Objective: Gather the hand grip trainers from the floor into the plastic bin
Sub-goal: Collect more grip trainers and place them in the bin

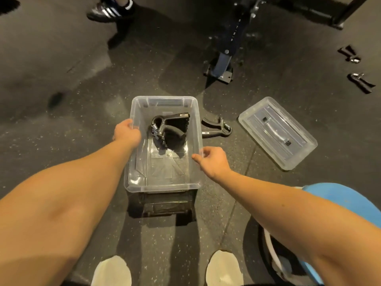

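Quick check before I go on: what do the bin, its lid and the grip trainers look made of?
Bin and lid: clear, glossy plastic by the look; the floor shows through. Grip trainers, as the one beside the bin: black matte handles, likely plastic or rubber, with shiny metal-looking springs.

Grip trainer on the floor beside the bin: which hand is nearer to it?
Right. The right hand is at the right rim of the bin, close to the grip trainer; the left hand holds the left rim, opposite.

Left hand (pixel 126 132), right hand (pixel 213 161) on bin (pixel 162 185)
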`<state>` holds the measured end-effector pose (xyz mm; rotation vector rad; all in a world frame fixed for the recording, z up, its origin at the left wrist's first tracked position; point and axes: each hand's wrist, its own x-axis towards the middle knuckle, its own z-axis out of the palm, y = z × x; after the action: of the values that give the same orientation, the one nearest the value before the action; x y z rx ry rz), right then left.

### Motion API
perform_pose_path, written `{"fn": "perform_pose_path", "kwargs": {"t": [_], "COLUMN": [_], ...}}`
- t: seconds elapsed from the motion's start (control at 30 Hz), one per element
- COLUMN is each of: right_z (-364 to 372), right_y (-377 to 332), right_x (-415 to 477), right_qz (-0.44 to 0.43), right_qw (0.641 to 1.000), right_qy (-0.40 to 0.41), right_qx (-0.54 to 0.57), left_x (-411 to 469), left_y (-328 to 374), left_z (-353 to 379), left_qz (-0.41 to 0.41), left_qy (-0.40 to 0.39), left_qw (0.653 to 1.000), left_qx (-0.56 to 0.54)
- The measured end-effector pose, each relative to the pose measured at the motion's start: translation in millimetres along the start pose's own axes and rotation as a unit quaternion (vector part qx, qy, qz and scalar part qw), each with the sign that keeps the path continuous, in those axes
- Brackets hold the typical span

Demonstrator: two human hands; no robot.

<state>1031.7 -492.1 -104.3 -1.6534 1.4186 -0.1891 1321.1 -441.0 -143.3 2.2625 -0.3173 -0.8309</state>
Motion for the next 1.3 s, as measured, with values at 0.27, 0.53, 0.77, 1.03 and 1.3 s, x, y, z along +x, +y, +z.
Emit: {"fn": "perform_pose_path", "kwargs": {"t": [0.27,0.53,0.77,1.03,1.3], "right_z": [-2,-47,-89,-83,-69], "right_y": [10,25,59,111,121], "right_x": [21,76,99,153,188], "right_qz": [0.033,0.139,0.136,0.11,0.081], "right_qw": [0.989,0.964,0.971,0.989,0.995], "right_qy": [-0.036,0.027,0.084,0.055,-0.047], "right_qx": [0.136,0.223,0.18,0.087,0.02], "left_x": [-55,-111,-130,-91,-68], "left_y": [48,103,109,86,92], "left_z": [6,113,222,293,307], "left_qz": [0.034,0.287,0.168,0.151,0.114], "left_qy": [0.115,-0.047,-0.157,-0.043,-0.063], "left_qw": [0.973,0.956,0.973,0.954,0.894], "left_qx": [0.198,0.046,0.014,0.257,0.429]}}
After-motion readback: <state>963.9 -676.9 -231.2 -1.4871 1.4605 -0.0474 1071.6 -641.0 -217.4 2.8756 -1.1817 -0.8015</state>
